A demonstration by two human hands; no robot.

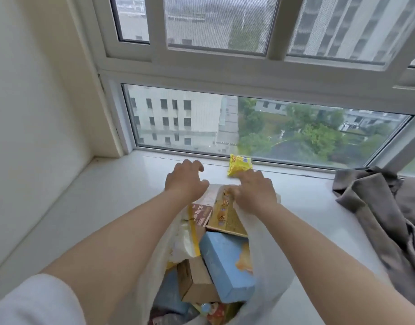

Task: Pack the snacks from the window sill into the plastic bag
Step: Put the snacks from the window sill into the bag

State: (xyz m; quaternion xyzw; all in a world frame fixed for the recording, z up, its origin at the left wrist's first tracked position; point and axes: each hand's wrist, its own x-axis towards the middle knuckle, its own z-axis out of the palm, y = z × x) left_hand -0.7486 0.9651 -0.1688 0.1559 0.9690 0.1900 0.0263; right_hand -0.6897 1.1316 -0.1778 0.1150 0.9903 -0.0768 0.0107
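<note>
1. Closest to the camera, both forearms reach forward over the open bag (267,273), which sits on the white sill (96,195) and is stuffed pretty full.
2. Inside the bag: a blue box (227,263) lying tilted, a brown carton (197,280) just left of it, and a yellow box (227,216) further back with a brown pack (203,214) next to it.
3. Right hand (253,191) is palm down at the far edge of the bag, fingers curled onto the top end of the yellow box. Looks like it's gripping that end, thumb side is hidden though.
4. Left hand (186,179) hovers palm down over the far left rim of the bag, fingers loosely bent and spread, nothing in it.
5. Just past the right hand, a small yellow snack (239,164) is still on the sill, leaning against the window frame.
6. Off to the right there's a grey cloth (377,202) bunched up on the sill.
7. Beyond the glass: buildings and trees, seen from high up.
</note>
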